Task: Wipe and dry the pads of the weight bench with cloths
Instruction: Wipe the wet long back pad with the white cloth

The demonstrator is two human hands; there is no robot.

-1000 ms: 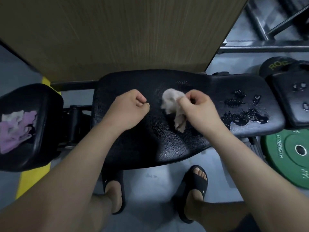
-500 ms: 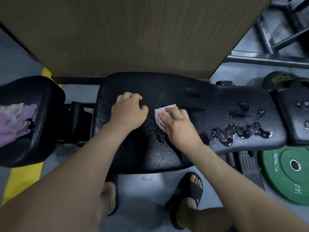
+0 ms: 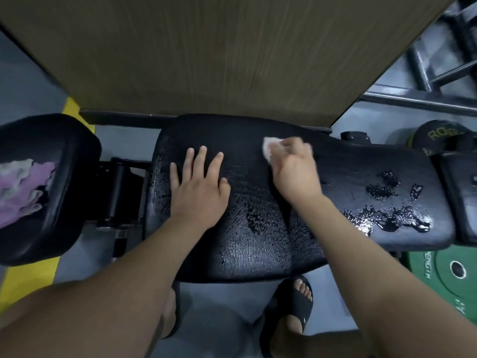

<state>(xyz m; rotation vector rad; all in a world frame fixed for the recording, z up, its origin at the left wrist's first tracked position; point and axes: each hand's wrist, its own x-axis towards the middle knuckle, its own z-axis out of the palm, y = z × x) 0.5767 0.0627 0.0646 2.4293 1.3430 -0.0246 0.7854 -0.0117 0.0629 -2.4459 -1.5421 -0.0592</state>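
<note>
Stretching crosswise in front of the person, the long black bench pad (image 3: pixel 258 208) is seen coated with a thin wet film over its middle. The left hand (image 3: pixel 198 187) is laid flat on the pad's left part, palm down, with the fingers straight and fanned apart; nothing is held in it. The right hand (image 3: pixel 294 169) is placed near the pad's far edge, to the right of the left hand and apart from it. Its fingers are bent over a white cloth (image 3: pixel 268 148), which is pressed against the pad. Only the cloth's left corner is shown beyond the fingertips. This hand is blurred, so the finer detail of the grip cannot be made out. Pooled water (image 3: pixel 387 220) is seen on the pad's right part, close to the near edge, with smaller patches beyond it, well apart from the cloth. A separate seat pad (image 3: pixel 51 215) is found to the left across a gap, and a crumpled purple and white cloth (image 3: pixel 23 187) is lying on top of it. Another black pad (image 3: pixel 462 197) is cut off at the right edge. A wood-grain panel (image 3: pixel 206 60) is seen behind the bench. A green weight plate (image 3: pixel 444 275) is lying on the floor at lower right, and a black sandal (image 3: pixel 296 303) is worn on the foot below the pad's near edge.
</note>
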